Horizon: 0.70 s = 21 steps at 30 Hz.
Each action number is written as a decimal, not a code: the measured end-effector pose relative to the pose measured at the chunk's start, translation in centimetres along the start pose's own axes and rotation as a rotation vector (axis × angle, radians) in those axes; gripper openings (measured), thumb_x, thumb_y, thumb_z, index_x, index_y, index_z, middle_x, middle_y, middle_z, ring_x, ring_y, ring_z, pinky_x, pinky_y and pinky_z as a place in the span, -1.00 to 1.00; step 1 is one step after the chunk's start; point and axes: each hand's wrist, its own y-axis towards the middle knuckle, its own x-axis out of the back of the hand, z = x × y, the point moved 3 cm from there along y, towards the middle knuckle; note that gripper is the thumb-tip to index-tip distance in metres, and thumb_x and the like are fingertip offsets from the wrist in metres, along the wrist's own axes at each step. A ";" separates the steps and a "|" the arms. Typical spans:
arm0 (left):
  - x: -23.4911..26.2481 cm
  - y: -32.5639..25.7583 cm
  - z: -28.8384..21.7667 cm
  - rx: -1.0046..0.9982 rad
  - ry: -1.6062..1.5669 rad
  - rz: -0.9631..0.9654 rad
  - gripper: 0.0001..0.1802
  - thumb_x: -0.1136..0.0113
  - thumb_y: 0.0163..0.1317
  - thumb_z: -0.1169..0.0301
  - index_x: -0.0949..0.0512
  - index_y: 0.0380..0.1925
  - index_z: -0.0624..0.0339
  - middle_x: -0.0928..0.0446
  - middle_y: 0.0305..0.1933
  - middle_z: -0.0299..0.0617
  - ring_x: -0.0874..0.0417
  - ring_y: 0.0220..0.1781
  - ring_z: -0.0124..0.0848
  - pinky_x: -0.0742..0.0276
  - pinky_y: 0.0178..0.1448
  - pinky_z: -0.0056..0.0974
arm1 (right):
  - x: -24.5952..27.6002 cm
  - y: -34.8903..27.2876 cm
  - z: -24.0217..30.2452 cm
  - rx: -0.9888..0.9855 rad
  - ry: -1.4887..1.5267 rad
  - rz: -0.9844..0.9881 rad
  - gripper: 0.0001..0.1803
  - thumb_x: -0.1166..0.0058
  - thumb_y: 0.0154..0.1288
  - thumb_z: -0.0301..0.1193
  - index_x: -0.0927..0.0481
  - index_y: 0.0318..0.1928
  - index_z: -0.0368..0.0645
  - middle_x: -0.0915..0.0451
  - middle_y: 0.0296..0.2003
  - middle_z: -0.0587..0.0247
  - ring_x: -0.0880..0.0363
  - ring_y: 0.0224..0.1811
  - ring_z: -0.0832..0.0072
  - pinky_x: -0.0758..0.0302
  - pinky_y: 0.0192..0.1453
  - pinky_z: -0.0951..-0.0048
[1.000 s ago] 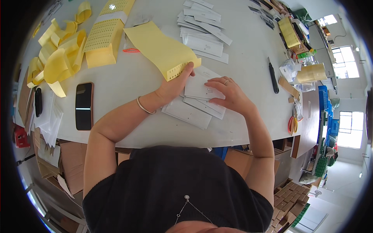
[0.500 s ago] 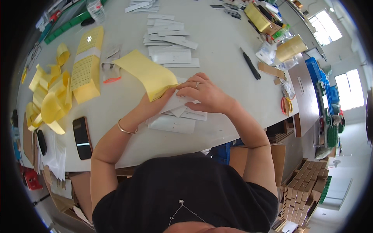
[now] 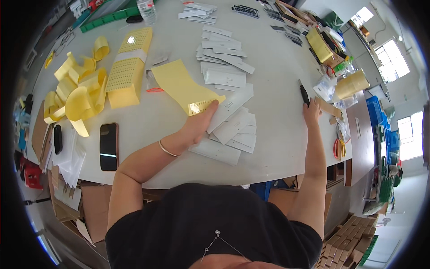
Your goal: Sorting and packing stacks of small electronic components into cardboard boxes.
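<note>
My left hand [image 3: 200, 124] pinches the near end of a yellow label sheet [image 3: 177, 85], its thumb near a row of small dark marks. The sheet's far end curls up to the left. Beside that hand lies a spread pile of flat white pieces [image 3: 233, 127], one long piece reaching under the fingers. Over at the right, my right hand [image 3: 312, 112] is closed at the near end of a black utility knife [image 3: 304, 93], whose blade end points away from me. Part of the knife's handle is hidden by the fingers.
A fanned row of white pieces [image 3: 226, 78] lies farther back. On the left are a banded yellow label stack [image 3: 121, 85], curled yellow strips [image 3: 85, 105] and a phone [image 3: 109, 145]. Scissors [image 3: 339, 148], a tape roll [image 3: 354, 85] and a cardboard strip [image 3: 329, 107] lie at the right.
My right hand has left the yellow sheet and white pieces and moved right to the utility knife. My left hand still holds the sheet. The whole view has shifted.
</note>
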 end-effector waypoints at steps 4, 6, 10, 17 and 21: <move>-0.9 -1.7 -1.1 0.179 -0.090 0.062 -0.50 -0.08 0.36 0.01 -0.44 0.12 0.12 -0.52 -0.05 -0.26 -0.47 -0.10 -0.52 -0.45 -0.21 -0.35 | 1.8 -1.3 2.2 0.110 0.150 0.037 -0.52 0.01 0.31 -0.24 -0.42 0.18 -0.18 -0.55 -0.03 -0.04 -0.53 0.01 0.07 -0.44 0.08 0.13; -1.3 -1.2 -0.7 0.183 -0.181 0.009 -0.64 -0.03 0.40 0.05 -0.43 -0.10 0.11 -0.45 -0.30 -0.28 -0.38 -0.38 -0.51 -0.32 -0.40 -0.36 | 1.6 -3.1 3.4 0.156 0.420 0.006 -0.55 0.03 0.31 -0.30 -0.41 0.16 -0.21 -0.56 -0.11 -0.01 -0.55 -0.11 0.11 -0.47 -0.02 0.19; -0.7 -1.2 -1.0 0.186 -0.450 0.029 -0.66 0.03 0.45 0.11 -0.35 -0.42 0.09 -0.31 -0.60 -0.30 -0.24 -0.67 -0.51 -0.12 -0.59 -0.37 | 9.0 -11.7 12.4 0.400 0.992 0.136 -0.58 0.03 0.30 -0.54 -0.35 0.18 -0.22 -0.53 -0.27 0.16 -0.44 -0.39 0.42 -0.44 -0.25 0.42; -0.8 -1.6 -1.0 0.181 -0.459 0.022 -0.70 0.01 0.44 0.14 -0.34 -0.38 0.07 -0.30 -0.60 -0.30 -0.18 -0.69 -0.51 -0.10 -0.60 -0.37 | 14.8 -19.7 17.7 1.075 0.730 0.035 -0.35 -0.35 0.06 -0.37 -0.47 0.23 0.02 -0.56 -0.27 0.18 -0.54 -0.49 0.27 -0.50 -0.42 0.33; -1.0 -2.0 -1.1 0.181 -0.474 0.041 -0.79 0.00 0.44 0.21 -0.38 -0.28 0.08 -0.37 -0.54 -0.29 -0.23 -0.70 -0.50 -0.11 -0.63 -0.35 | 15.3 -20.2 18.4 1.135 0.645 0.057 -0.40 -0.28 0.14 -0.35 -0.47 0.23 0.02 -0.55 -0.36 0.23 -0.51 -0.53 0.29 -0.47 -0.47 0.34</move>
